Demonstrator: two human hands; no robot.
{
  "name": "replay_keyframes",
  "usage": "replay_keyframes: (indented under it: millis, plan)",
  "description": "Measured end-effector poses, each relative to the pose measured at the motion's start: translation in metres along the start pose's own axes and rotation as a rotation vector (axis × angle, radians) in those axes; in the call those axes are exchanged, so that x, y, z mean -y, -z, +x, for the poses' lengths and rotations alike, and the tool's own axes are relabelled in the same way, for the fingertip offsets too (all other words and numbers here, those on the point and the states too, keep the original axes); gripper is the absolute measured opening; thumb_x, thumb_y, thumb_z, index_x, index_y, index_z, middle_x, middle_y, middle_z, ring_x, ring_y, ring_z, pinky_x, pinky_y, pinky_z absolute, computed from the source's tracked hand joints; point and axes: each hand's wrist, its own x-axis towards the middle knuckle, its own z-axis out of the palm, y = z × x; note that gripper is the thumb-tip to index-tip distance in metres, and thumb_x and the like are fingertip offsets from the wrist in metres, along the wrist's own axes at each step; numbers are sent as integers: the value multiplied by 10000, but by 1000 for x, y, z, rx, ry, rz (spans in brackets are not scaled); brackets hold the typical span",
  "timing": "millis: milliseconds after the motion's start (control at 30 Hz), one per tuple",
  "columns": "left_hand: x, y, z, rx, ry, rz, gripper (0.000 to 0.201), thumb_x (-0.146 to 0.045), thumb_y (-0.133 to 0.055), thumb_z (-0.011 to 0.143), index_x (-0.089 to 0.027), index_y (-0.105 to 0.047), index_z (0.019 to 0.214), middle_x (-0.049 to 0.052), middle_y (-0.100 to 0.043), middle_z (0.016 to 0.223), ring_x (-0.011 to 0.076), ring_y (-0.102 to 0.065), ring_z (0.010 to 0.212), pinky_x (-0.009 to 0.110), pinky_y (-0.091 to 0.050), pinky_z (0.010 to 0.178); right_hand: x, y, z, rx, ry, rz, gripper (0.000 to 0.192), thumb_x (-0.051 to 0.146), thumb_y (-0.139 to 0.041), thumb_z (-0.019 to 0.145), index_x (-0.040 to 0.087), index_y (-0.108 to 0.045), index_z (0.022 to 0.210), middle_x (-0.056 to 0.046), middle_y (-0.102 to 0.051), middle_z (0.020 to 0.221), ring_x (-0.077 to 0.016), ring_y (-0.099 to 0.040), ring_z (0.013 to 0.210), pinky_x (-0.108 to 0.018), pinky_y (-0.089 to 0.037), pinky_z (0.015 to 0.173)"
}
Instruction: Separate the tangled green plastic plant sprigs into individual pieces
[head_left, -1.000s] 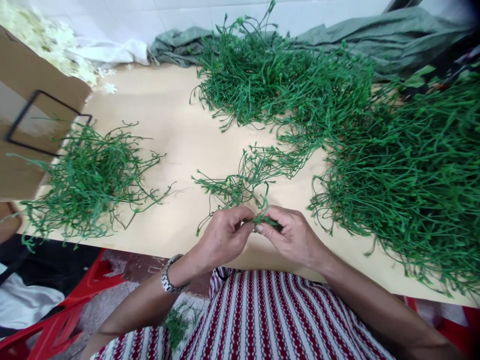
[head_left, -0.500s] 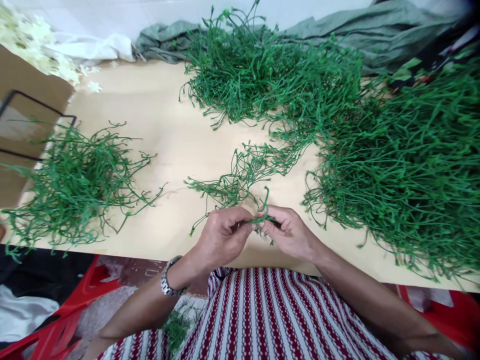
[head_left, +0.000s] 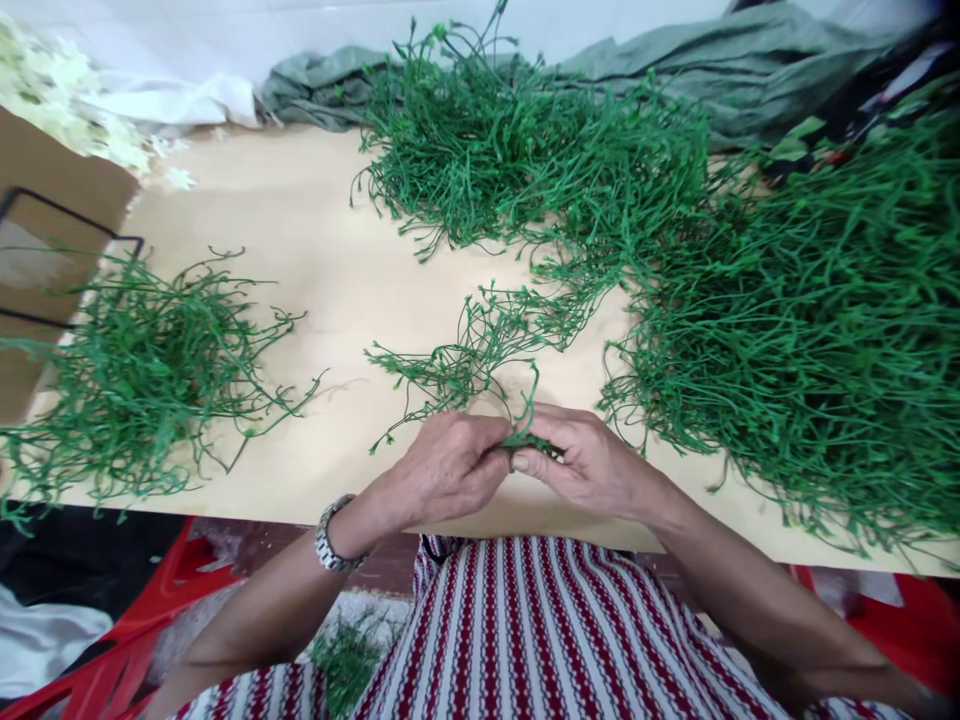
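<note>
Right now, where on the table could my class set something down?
The widest bare table lies between the left stem pile and back pile; a smaller patch lies between the back pile and loose stems. Crowded: under the right pile.

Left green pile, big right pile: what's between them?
In the head view: a back pile, a sparse spread of stems and, nearest the wearer, the left hand and right hand pinching green sprigs.
</note>
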Motion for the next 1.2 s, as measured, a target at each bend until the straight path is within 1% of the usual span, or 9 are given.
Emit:
replay_keyframes:
  millis: [200,400,500,633,800,867,933,1067,1200]
  plan:
    - [-6,11,-1,200,-295,216,209,-166,-366,775,-169,-403,570,-18,-431,493,96,-332,445,244,-271,487,2,4,-3,45,233,-71,186,100,-415,766,173,-432,596,24,-397,565,-97,-367,543,-231,-278,523]
    - [-17,12,-15,373,-423,357,184,-178,-417,775,-171,-491,607,13,-534,513,119,-402,448,284,-327,531,11,18,-10,341,311,-130,164,126,-393,702,182,-365,550,23,-399,565,-105,-349,550,-259,-290,545]
    - [-9,17,-20,427,-461,277,175,-126,-427,726,-167,-474,563,2,-503,484,103,-368,423,273,-306,496,7,39,-15,283,312,-144,250,115,-377,773,182,-393,533,24,-383,512,-103,-336,507,-258,-291,517]
    - [7,29,-11,221,-206,19,219,-94,-395,747,-159,-411,539,-33,-386,483,77,-328,442,232,-272,464,-5,60,-17,-93,223,-149,183,174,-445,849,177,-521,683,-2,-494,573,-113,-443,556,-260,-349,545]
    - [14,26,8,85,99,-422,193,-200,-428,788,-147,-476,609,-63,-304,484,61,-263,432,201,-224,409,-5,41,-1,-388,176,-222,171,240,-432,881,182,-527,750,-54,-596,727,-184,-541,799,-341,-415,741]
    - [14,21,11,42,129,-551,191,-223,-458,776,-141,-497,609,-63,-314,480,56,-256,424,196,-220,400,-1,25,8,-385,173,-117,175,249,-406,893,180,-509,771,-94,-604,945,-202,-528,974,-358,-415,827]
    - [13,17,12,-9,130,-618,196,-229,-493,759,-135,-515,589,-49,-375,484,57,-294,429,196,-242,408,0,9,17,-301,134,26,166,263,-384,904,178,-503,825,-101,-576,1040,-187,-538,981,-337,-429,824]
    - [11,11,14,-158,125,-686,211,-250,-505,779,-132,-579,620,-25,-483,488,66,-358,440,200,-290,437,-6,-15,26,-272,-171,366,204,351,-333,924,194,-463,913,20,-508,631,-97,-490,533,-223,-408,518]
    - [12,5,20,-342,141,-691,189,-224,-519,786,-139,-585,631,-28,-502,506,62,-368,463,186,-288,444,-10,-20,29,-263,-300,657,246,452,-381,886,208,-398,857,76,-401,539,-63,-346,423,-185,-294,407]
